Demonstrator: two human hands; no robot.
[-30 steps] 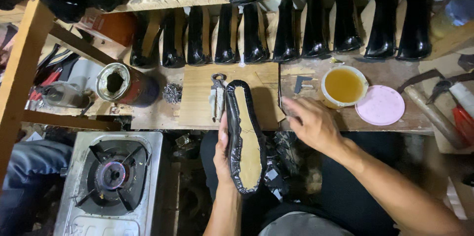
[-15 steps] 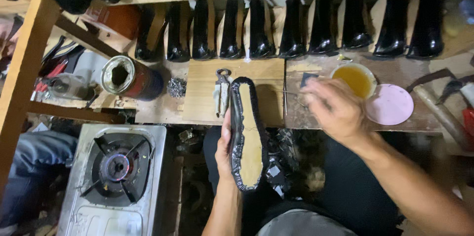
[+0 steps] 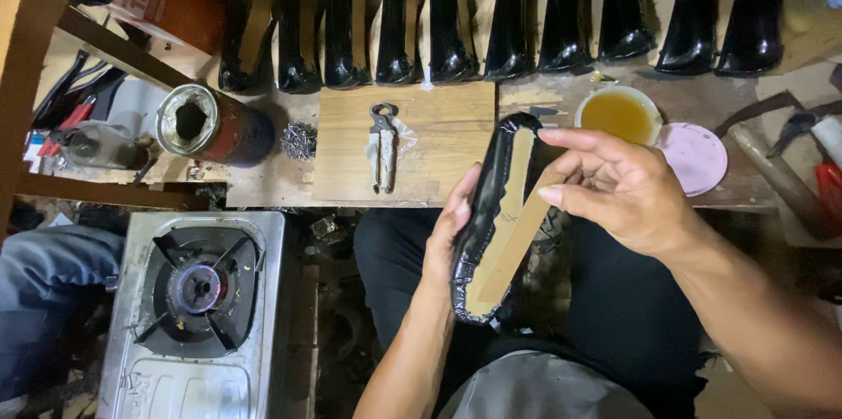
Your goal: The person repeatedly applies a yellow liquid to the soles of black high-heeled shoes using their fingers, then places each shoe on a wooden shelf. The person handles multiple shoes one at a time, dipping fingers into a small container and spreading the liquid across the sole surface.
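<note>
Even, soft light falls from above the held shoe [image 3: 491,217]; glossy boots [image 3: 526,24] beyond it carry white glare (edges bow slightly), while below it shadow deepens.

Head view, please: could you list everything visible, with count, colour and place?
shoe: one, black, tan sole up, held at centre
boots: a row, black, along the bench's back
pincers: one, grey metal, on the wooden board
tin: one, red, open, left on the bench
bowl: one, white, amber liquid, right of the board
lid: one, pink, beside the bowl
stove: one, steel, lower left
left hand: holds the shoe
right hand: fingertips on the sole
</note>
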